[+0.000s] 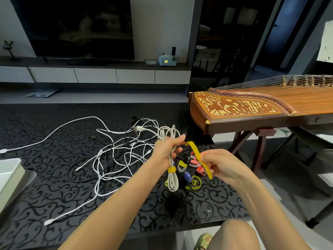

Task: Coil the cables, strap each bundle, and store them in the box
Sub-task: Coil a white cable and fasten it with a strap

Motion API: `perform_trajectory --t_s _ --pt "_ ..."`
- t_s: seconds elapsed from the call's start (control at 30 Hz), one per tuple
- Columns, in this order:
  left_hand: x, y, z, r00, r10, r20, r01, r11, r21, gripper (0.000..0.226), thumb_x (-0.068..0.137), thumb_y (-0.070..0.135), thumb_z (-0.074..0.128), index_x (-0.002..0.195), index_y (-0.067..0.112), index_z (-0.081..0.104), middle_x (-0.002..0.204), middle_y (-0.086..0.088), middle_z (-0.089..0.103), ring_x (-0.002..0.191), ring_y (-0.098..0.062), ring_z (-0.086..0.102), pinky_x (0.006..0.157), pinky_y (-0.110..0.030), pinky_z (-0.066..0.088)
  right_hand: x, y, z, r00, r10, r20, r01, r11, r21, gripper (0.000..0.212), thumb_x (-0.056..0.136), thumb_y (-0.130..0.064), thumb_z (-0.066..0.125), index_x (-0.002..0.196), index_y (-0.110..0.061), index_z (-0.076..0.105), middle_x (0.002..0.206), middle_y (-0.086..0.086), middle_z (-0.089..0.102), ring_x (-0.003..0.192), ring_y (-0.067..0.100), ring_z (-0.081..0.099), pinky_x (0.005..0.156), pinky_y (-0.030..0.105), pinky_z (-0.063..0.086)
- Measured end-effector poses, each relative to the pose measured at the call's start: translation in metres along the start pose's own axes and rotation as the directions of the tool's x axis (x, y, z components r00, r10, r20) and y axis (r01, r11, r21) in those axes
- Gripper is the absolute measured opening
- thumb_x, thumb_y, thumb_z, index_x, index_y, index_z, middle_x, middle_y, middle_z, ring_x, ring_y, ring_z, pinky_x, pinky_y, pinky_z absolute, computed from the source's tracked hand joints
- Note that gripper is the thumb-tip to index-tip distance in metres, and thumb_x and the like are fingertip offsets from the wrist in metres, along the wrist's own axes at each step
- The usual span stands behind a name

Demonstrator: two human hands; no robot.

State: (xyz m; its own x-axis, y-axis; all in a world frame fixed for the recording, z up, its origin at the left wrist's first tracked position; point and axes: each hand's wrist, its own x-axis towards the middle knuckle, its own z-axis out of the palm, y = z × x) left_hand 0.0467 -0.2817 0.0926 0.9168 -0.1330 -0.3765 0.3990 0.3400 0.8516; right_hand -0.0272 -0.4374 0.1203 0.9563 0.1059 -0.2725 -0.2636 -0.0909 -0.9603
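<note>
In the head view, our left hand [166,147] sits just above the centre of the frame, its fingers wrapped around the upper part of a coiled white cable bundle [172,179]. The coil's loops stick up above the hand and hang down below it. A short yellow band [171,169] is already wrapped around the bundle just under the hand.

To the right of centre, our right hand [222,166] pinches the lower part of a long yellow strap [195,153] between thumb and curled fingers. The strap runs up and to the left, and its free end is near the left fingertips. We cannot tell whether it touches them.

Between and below the two hands, a small heap of loose straps [192,177] in yellow, pink, blue and white lies on the table [54,195], which has a black cloth with a swirl pattern. Left of the hands, a tangle of white and black cables [117,152] lies on the same cloth. One white cable trails to the left edge of the frame and another toward the lower left.

The pale box [10,173] is at the far left edge, cropped by the frame and well apart from the bundle.

A wooden stringed zither [252,107] on a stand fills the upper right. A dark television [81,27] hangs in the upper left over a low white cabinet [95,75]. A bare knee [234,235] shows at the bottom right.
</note>
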Motion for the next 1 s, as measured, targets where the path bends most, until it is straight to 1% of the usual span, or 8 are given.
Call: perform_trajectory --t_s 0.13,0.33,0.43,0.53,0.6,0.8,0.9,1.0 --pt "0.000 -0.001 0.004 0.998 0.056 -0.039 -0.055 0.998 0.021 0.035 0.073 0.013 0.080 0.079 0.014 0.046 0.072 -0.005 0.062 0.042 -0.007 0.054 0.033 -0.015 0.029 -0.002 0.001 0.003 1.000 0.010 -0.006 -0.010 1.000 -0.024 0.014 0.086 0.008 0.043 0.091 0.004 0.055 0.050 0.004 0.038 0.052 0.018 0.032 0.044 0.019 0.029" --pt "0.005 -0.010 0.012 0.993 0.090 -0.077 -0.082 0.991 0.101 0.034 0.073 0.001 0.076 0.074 0.013 0.044 0.062 -0.004 0.049 0.036 -0.004 0.046 0.033 -0.015 0.027 -0.004 0.005 0.004 0.999 0.025 -0.046 -0.030 0.995 -0.100 0.013 0.084 0.008 0.046 0.087 0.004 0.058 0.059 0.011 0.039 0.061 0.021 0.035 0.043 0.016 0.032" --pt "0.019 -0.011 0.004 0.974 0.139 -0.181 -0.118 0.985 0.125 0.032 0.075 -0.006 0.072 0.071 0.009 0.044 0.061 -0.005 0.045 0.030 -0.001 0.041 0.030 -0.014 0.025 -0.012 0.004 0.000 0.998 0.025 -0.052 -0.033 0.988 -0.154 0.013 0.084 0.007 0.047 0.082 0.011 0.059 0.069 0.017 0.039 0.052 0.014 0.033 0.043 0.017 0.030" --pt "0.031 -0.013 -0.010 0.951 0.169 -0.259 -0.110 0.967 0.229 0.037 0.074 -0.003 0.074 0.071 0.012 0.041 0.065 -0.003 0.045 0.038 -0.005 0.046 0.031 -0.013 0.026 -0.025 0.001 -0.012 0.995 0.011 -0.097 -0.026 0.988 -0.153 0.020 0.086 0.007 0.048 0.068 0.009 0.058 0.050 0.005 0.047 0.044 0.010 0.037 0.046 0.021 0.027" --pt "0.034 -0.018 -0.016 0.959 0.149 -0.240 -0.068 0.946 0.318 0.038 0.074 0.003 0.078 0.071 0.011 0.041 0.064 -0.002 0.049 0.041 -0.008 0.050 0.030 -0.013 0.027 -0.031 -0.001 -0.020 0.988 -0.013 -0.156 -0.009 0.991 -0.134 0.025 0.088 0.006 0.048 0.067 -0.001 0.060 0.042 -0.005 0.050 0.042 0.008 0.038 0.049 0.022 0.028" --pt "0.034 -0.023 -0.017 0.993 0.047 -0.105 0.021 0.821 0.571 0.030 0.081 0.019 0.075 0.091 -0.005 0.061 0.066 -0.008 0.065 0.036 -0.009 0.058 0.044 -0.020 0.044 -0.030 0.001 -0.025 0.978 -0.036 -0.203 0.007 0.990 -0.141 0.045 0.087 0.005 0.050 0.048 -0.014 0.061 0.043 -0.004 0.049 0.050 0.012 0.033 0.054 0.026 0.028" --pt "0.027 -0.010 -0.017 0.995 0.005 -0.104 0.052 0.841 0.539 0.026 0.080 0.021 0.076 0.077 0.000 0.062 0.065 -0.008 0.066 0.034 -0.005 0.049 0.036 -0.015 0.037 -0.030 -0.003 -0.017 0.975 -0.055 -0.217 0.044 0.997 -0.056 0.033 0.087 0.009 0.047 0.058 -0.004 0.054 0.044 -0.001 0.049 0.043 0.007 0.046 0.050 0.021 0.034" --pt "0.004 0.013 -0.020 0.985 -0.172 0.012 0.156 0.917 0.366 0.020 0.083 0.021 0.071 0.082 0.004 0.060 0.075 -0.009 0.065 0.041 -0.005 0.044 0.032 -0.011 0.030 -0.025 -0.002 -0.005 0.967 -0.131 -0.218 0.143 0.989 0.037 0.034 0.088 0.008 0.049 0.059 -0.006 0.057 0.050 0.004 0.048 0.045 0.011 0.049 0.055 0.026 0.040"
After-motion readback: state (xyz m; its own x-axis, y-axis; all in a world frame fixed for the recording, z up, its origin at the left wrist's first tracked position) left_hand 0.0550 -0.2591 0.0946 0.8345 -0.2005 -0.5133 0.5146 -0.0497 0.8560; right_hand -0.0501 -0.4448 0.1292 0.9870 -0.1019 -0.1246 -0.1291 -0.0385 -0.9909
